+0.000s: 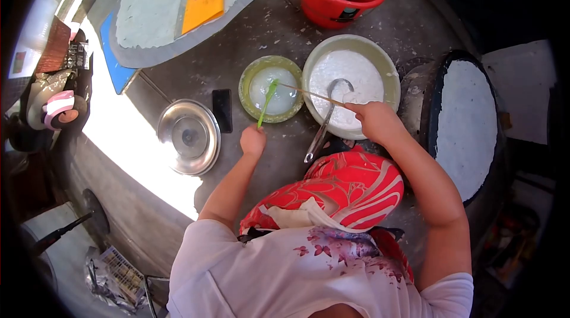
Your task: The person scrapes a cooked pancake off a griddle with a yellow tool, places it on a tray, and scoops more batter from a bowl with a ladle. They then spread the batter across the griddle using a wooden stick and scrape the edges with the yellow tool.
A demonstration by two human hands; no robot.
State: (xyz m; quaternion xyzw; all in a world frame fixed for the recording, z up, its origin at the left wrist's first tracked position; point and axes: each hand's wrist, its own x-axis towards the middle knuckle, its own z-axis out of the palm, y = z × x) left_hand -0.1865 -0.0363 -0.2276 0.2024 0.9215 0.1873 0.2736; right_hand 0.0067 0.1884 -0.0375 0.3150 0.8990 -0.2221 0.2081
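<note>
My left hand [253, 141] is closed around the lower end of a slim light-green utensil [268, 102]; its head is too small to tell whether it is a brush or a spoon. My right hand [377, 121] grips a thin wooden stick [314, 94], like a chopstick, whose far tip meets the green head. Both tips are over a small green bowl [244, 103] of cloudy whitish liquid [279, 95]. Under my right hand stands a larger pale bowl [389, 74] of white batter-like liquid [344, 68], with a metal ladle [323, 131] leaning in it.
A red bucket [356, 12] holding a metal cup stands at the back. An orange scraper [205, 2] lies on a grey board [142, 57] with a white sheet. On the left are a metal lid [189, 137] and a phone [222, 110]. A dark-rimmed pan [466, 131] stands right.
</note>
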